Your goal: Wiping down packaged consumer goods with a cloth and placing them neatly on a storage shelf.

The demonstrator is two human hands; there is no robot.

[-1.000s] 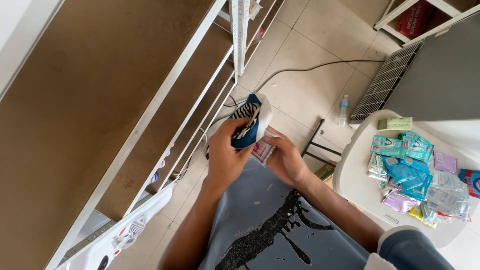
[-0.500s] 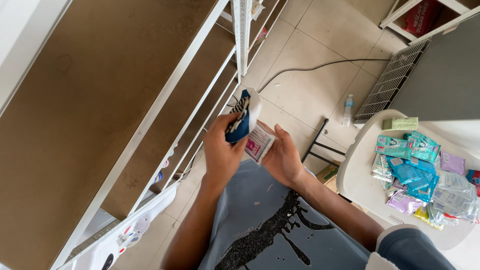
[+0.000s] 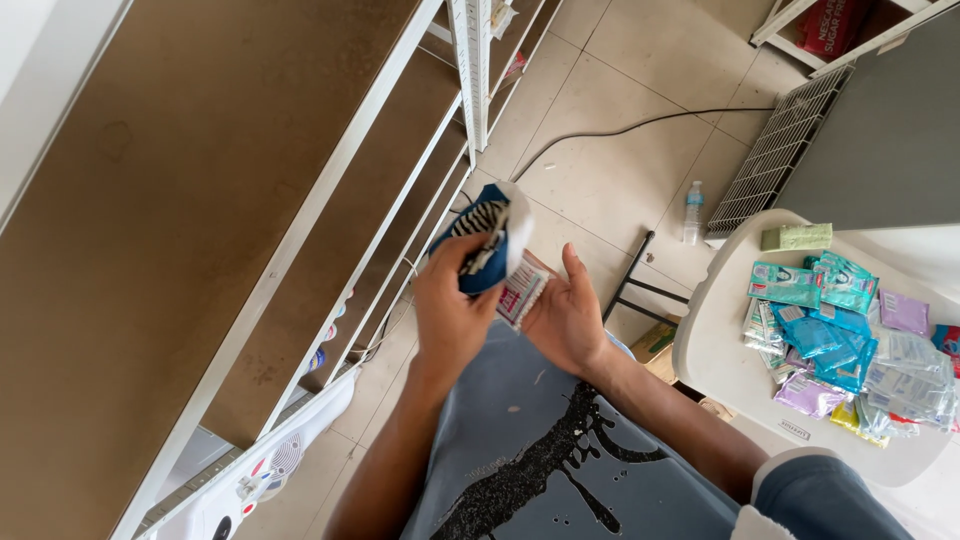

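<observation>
The tall white metal shelving unit with brown board shelves fills the left half of the view; its boards in view carry nothing. To the right stands a round white plastic table, loaded with a heap of small teal, blue, purple and clear sachets and one pale green packet. A grey metal grille panel leans beyond it, with a clear plastic water bottle upright on the tiled floor just beside the grille. A dark cable runs across the tiles.

The left hand is closed around a blue, white and black-striped flexible pouch, fingers wrapped tight on its lower part. The right hand is open, fingers spread and relaxed, with a small flat red-and-white sachet lying against its fingertips, touching the pouch.

Change since half a second ago: the striped pouch sits higher and its upper end has turned toward the shelving, while the flat sachet stays between both hands. Judgement: the items remain in hand in front of the torso, between shelving and table; none is placed on a shelf yet.
</observation>
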